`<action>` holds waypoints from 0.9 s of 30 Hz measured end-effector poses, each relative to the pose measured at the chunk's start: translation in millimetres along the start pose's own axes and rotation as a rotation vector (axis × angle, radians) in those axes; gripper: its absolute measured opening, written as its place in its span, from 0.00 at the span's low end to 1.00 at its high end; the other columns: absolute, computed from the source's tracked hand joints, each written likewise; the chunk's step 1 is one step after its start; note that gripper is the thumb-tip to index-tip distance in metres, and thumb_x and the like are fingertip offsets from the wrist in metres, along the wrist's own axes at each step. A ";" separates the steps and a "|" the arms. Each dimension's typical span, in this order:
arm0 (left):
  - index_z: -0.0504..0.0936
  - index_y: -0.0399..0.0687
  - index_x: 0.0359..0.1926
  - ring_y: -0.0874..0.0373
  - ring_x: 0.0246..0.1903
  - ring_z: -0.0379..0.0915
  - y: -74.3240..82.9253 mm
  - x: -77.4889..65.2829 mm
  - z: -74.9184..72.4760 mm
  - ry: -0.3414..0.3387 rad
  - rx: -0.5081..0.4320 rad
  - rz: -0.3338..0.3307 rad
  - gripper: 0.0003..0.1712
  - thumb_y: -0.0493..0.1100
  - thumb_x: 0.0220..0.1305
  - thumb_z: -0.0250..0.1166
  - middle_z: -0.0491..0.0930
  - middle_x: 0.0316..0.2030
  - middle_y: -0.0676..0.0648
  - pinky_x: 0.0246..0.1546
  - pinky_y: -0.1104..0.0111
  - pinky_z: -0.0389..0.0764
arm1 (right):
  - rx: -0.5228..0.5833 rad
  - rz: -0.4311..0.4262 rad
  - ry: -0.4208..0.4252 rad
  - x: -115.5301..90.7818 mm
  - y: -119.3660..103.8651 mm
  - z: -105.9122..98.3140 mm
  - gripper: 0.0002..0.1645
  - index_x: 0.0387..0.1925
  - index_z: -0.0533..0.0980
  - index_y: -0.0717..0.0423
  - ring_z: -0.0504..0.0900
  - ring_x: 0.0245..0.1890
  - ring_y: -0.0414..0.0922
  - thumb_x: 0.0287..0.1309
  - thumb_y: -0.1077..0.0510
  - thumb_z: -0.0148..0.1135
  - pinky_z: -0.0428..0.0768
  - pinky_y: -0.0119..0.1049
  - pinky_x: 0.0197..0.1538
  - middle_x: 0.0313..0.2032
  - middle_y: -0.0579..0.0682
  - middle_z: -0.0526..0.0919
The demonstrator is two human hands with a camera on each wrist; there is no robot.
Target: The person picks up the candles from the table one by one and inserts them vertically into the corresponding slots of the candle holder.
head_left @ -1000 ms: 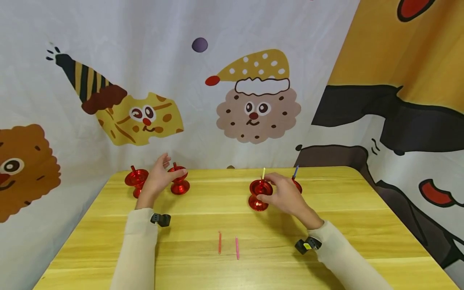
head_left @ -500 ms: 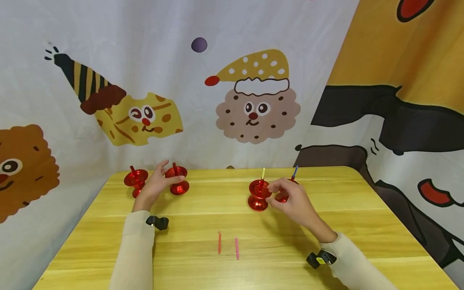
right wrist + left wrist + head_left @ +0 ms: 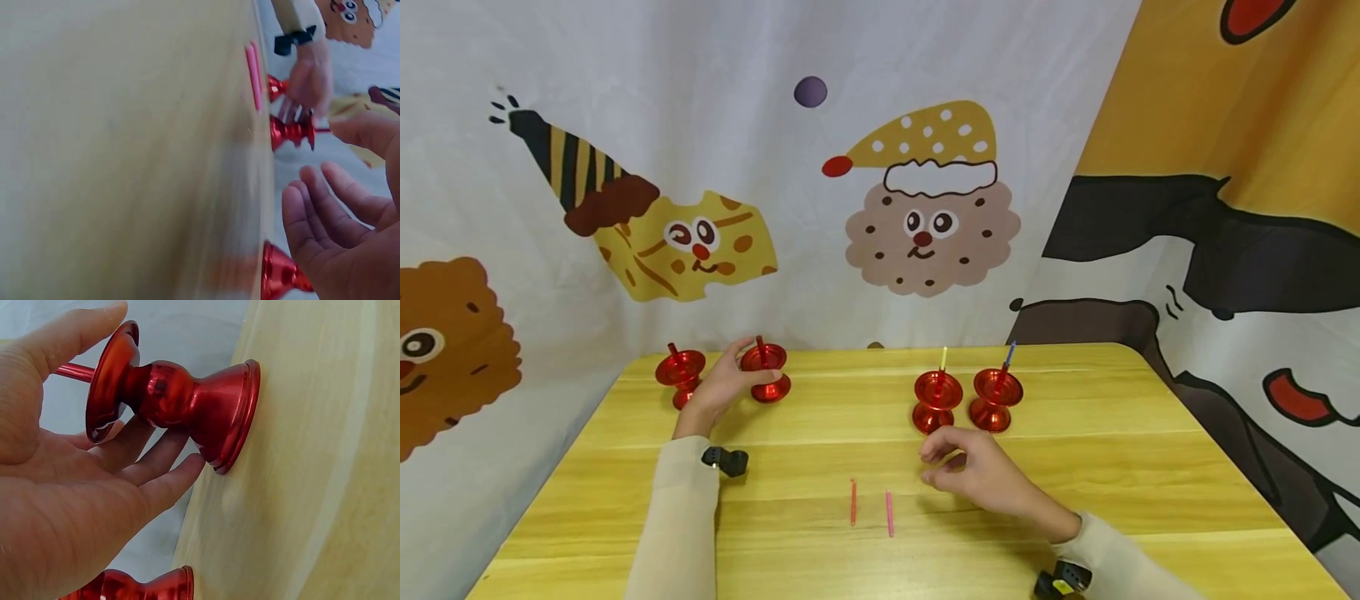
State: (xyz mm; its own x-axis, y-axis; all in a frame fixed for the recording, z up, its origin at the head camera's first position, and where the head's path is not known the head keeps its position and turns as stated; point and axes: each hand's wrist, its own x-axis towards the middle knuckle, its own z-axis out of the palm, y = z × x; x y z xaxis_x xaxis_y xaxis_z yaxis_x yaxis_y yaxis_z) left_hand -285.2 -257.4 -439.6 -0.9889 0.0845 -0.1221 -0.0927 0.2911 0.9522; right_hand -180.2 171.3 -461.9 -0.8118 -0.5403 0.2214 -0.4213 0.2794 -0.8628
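Observation:
My left hand (image 3: 718, 387) holds a red metal candle holder (image 3: 771, 388) at the back left, thumb at the cup's rim and fingers behind the stem. In the left wrist view this candle holder (image 3: 222, 412) stands with its base on the table. My right hand (image 3: 981, 475) hovers above the table, fingers loosely curved, with nothing in it. Just beyond it stand two red candle holders, one with a yellow candle (image 3: 943, 358), the other with a blue candle (image 3: 1011, 353). An orange candle (image 3: 853, 502) and a pink candle (image 3: 891, 514) lie near the front middle.
Another red candle holder (image 3: 681, 368) stands left of my left hand, partly hidden by it. The wooden table (image 3: 820, 433) ends at a rounded back edge. Behind it hangs a printed cloth (image 3: 820, 250) with cartoon figures.
My right hand has left the holder with the yellow candle and come back toward the front. My left hand has closed in around the left holder. The holders have stayed in place.

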 end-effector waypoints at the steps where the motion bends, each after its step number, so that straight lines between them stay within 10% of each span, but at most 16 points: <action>1: 0.40 0.42 0.90 0.31 0.82 0.48 -0.5 0.2 -0.1 0.000 0.004 -0.002 0.64 0.42 0.71 0.77 0.50 0.84 0.28 0.80 0.36 0.54 | -0.007 0.007 -0.019 0.2 -0.3 3.0 0.13 0.46 0.84 0.63 0.88 0.44 0.50 0.63 0.65 0.78 0.89 0.40 0.47 0.43 0.59 0.88; 13: 0.39 0.39 0.89 0.29 0.81 0.50 -3.5 2.8 1.1 0.000 0.020 -0.021 0.62 0.40 0.72 0.74 0.51 0.83 0.26 0.79 0.34 0.54 | -0.176 0.007 -0.158 8.6 -9.1 30.8 0.09 0.35 0.87 0.54 0.81 0.30 0.30 0.58 0.60 0.84 0.83 0.29 0.38 0.28 0.33 0.83; 27: 0.39 0.38 0.89 0.30 0.81 0.49 -1.9 3.7 4.0 -0.008 0.037 -0.015 0.62 0.41 0.73 0.74 0.51 0.84 0.26 0.79 0.35 0.54 | -0.421 0.007 -0.192 20.8 -20.4 46.1 0.22 0.29 0.83 0.47 0.74 0.26 0.28 0.45 0.46 0.92 0.76 0.28 0.35 0.24 0.33 0.79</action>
State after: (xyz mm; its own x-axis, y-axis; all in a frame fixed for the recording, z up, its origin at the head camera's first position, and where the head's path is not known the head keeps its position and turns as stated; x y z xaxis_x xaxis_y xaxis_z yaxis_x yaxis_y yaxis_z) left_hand -288.3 -253.8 -443.0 -0.9865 0.0872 -0.1388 -0.1032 0.3279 0.9391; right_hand -169.8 117.7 -460.6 -0.7423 -0.6635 0.0935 -0.5759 0.5605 -0.5952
